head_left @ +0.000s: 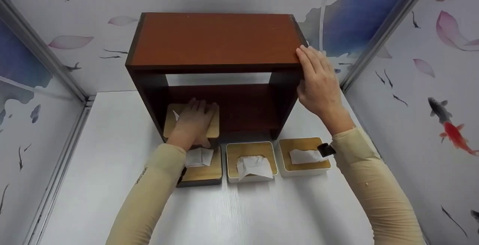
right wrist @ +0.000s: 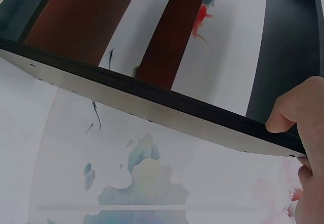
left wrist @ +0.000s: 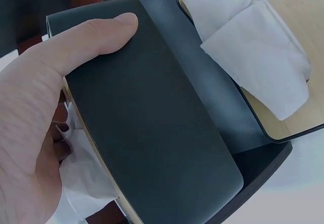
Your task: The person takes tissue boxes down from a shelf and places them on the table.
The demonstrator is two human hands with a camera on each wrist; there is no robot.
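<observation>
My left hand (head_left: 192, 121) reaches into the front left of a dark brown wooden shelf unit (head_left: 219, 39). It grips a tissue box (left wrist: 157, 118) with black sides and a light wood top. In the left wrist view the thumb lies on a black side, and crumpled white tissue (left wrist: 83, 168) shows beside the wood top, the fingers partly hidden behind. My right hand (head_left: 320, 82) holds the unit's top right corner. In the right wrist view its thumb rests on the dark front edge, with fingers around the outside of the panel.
In front of the unit stand a second black-sided tissue box (head_left: 213, 172) and two white-sided ones, the middle tissue box (head_left: 234, 159) and the right tissue box (head_left: 282, 162). They stand on a white table (head_left: 232, 215). Printed panels (head_left: 423, 99) border the sides and back.
</observation>
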